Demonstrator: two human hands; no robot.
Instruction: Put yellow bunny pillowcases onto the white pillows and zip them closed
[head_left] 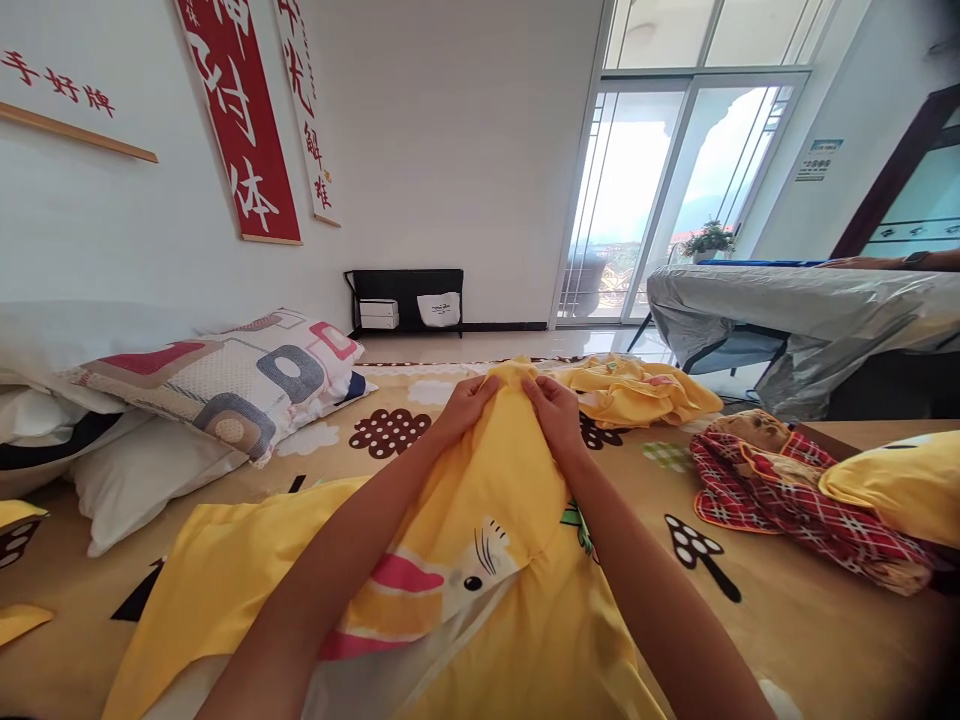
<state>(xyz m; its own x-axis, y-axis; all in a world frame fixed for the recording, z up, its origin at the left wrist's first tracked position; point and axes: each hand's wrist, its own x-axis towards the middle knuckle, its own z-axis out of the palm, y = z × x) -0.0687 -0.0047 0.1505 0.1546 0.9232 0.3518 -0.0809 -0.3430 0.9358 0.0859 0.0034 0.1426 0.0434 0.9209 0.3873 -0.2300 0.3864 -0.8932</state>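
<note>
A yellow cloth (517, 470) with a printed cartoon animal face and pink patches spreads in front of me; it looks like a garment, though its exact kind is unclear. My left hand (463, 406) pinches its raised far edge on one side. A short way across, my right hand (556, 404) pinches the same edge, so the cloth rises to a peak between them. The lower part lies loosely spread under my forearms. Just beyond my right hand, a crumpled yellow cloth (637, 390) lies on the patterned bed cover (615, 560).
To the left are a patterned pillow (262, 375) and a white pillow (157, 485). On the right lies a red plaid cloth (787, 490) beside a yellow bundle (900, 485). Behind, another person's forearm (892, 262) rests on a plastic-covered table (810, 300).
</note>
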